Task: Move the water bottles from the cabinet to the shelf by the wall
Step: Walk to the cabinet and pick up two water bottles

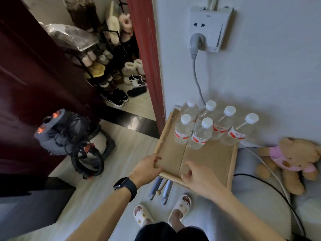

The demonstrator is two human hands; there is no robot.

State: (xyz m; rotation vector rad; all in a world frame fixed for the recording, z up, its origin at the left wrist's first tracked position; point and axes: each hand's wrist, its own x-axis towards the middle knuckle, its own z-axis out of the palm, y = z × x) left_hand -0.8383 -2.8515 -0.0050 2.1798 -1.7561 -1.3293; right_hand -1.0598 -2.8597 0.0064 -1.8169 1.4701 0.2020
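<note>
While my left hand [149, 166] rests on the near left corner of the shelf [233, 164], its fingers are curled over the wooden rim, closed on the corner itself and holding no bottle. My right hand [195, 175] lies at the near edge of the shelf, towards the middle, with the thumb and fingers loosely apart over the brown board; whether the fingertips press the board or hang just above it I cannot tell. A dark watch [125, 186] sits on my left wrist.

Six water bottles [199, 134] stand upright on the far part of the shelf, against the wall [269, 66]. Four make a back row along the far edge and two stand just in front of them near the far left corner, all packed close, with white caps and red-and-white labels. The near half of the board is bare apart from my hands.

Above the bottles a grey plug [196, 42] sits in a wall socket [211, 26], and its cable drops behind the back row. Beside the right edge of the shelf a teddy bear [288, 162] in a pink top lies on a pale cushion. Below the near edge I see my two slippers [181, 205] on the floor.
</note>
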